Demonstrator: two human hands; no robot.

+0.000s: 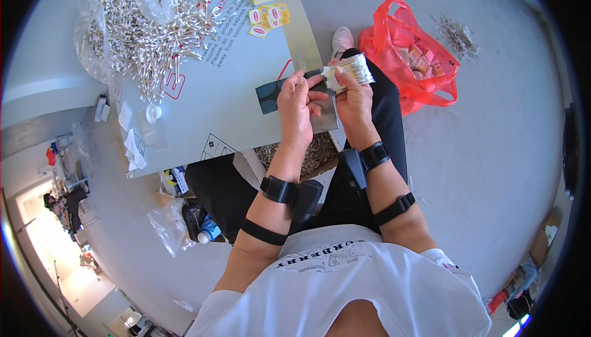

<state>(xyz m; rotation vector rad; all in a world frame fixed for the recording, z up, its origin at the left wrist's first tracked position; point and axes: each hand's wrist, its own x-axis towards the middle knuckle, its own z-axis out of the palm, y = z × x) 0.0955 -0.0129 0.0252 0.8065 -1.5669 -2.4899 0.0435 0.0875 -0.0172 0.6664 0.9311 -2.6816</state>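
Over the table's right edge, my right hand [355, 100] is closed on a small clear pack of cotton swabs [360, 71] with a yellow label card in it, the thumb lying on top. Beside it, my left hand [297, 106] has its fingers apart and partly bent, the fingertips close to the pack's left end; whether they touch it I cannot tell. A big heap of loose cotton swabs [151, 41] spills from a clear plastic bag at the table's far left. Several yellow-and-white label cards [271, 18] lie at the far side.
The table [228, 109] has a printed film top and a dark flat patch [268, 98] beside my left hand. Below its near edge is a box of swabs [317, 155]. A red plastic bag [383, 41] holding several packs stands on the floor, near scattered swabs [458, 36].
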